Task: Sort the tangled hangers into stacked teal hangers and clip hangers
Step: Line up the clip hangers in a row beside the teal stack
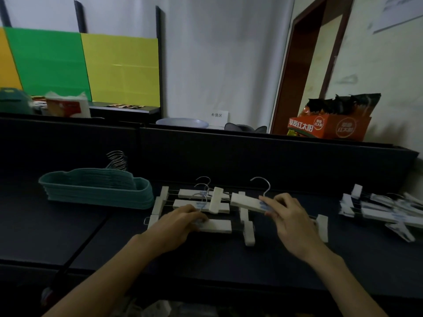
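Toward the back left of the dark tabletop [68, 236], a neat stack of teal plastic hangers [98, 191] lies flat, its bundled metal hooks pointing at the black back panel [229, 156]. That sort looks finished.

Just right of it, at the middle of the table, sits a tangle of white clip hangers with wire hooks and rods [201, 200], several of them crossed over one another. The left hand [178, 225] lies across the nearest white bar, fingers curled over its top and pressing it down. It seems to be steadying the heap more than lifting it.

The right hand [288, 216] pinches the end of one raised white clip hanger [248, 203], thumb and fingers closed on the bar, its hook standing upward.

Near the right edge, a second loose pile of white clip hangers [384, 213] lies apart from the tangle, likely the sorted clip group.

The risk is snagging: the raised hanger's rod or clips may be caught under neighbouring bars, so a quick pull could drag the whole tangle or fling a piece off the front edge. A hook could also catch the teal stack if the heap slides left.

Open tabletop lies between the tangle and the right pile, and along the front edge, giving room to carry the hanger rightward.
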Available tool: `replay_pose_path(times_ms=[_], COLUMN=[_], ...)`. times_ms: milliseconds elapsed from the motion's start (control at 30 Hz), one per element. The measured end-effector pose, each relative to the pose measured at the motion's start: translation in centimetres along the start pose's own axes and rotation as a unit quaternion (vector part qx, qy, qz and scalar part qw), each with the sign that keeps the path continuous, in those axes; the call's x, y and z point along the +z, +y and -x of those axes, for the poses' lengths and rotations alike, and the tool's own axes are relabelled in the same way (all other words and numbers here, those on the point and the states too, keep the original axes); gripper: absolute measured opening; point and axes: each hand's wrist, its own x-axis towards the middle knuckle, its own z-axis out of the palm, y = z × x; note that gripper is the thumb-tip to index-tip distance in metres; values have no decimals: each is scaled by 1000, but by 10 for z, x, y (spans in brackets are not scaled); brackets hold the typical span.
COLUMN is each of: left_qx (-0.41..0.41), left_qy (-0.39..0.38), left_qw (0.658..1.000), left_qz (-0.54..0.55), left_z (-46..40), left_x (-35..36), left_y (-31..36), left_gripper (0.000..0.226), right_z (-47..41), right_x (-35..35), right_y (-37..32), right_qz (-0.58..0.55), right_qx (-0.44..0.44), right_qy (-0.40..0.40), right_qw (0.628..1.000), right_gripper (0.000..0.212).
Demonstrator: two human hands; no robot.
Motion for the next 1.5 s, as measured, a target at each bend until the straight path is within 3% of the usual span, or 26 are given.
replay_pose_path(times_ms=[467,933,1100,1267,1500], left_qx=[16,52,54,62,30], left_qy=[40,39,36,84,165], left_qw=[999,998,997,995,985], left_qz=[-20,9,-33,-3,27], left_z=[8,-10,-13,4,57], left_x=[4,11,3,-6,-29], left_y=[-17,-25,-22,-22,-61], left_gripper=[40,42,42,48,39], right_z=[14,26,25,28,44], right_x=[0,5,-2,-12,10], right_y=[-62,-57,-59,-73,-115], right_qz=[38,71,87,111,100], right_qx=[52,85,94,96,92], right_qy=[-8,-29,-28,-31,-61], right_qw=[998,993,991,989,989], right_gripper=[41,41,42,43,44])
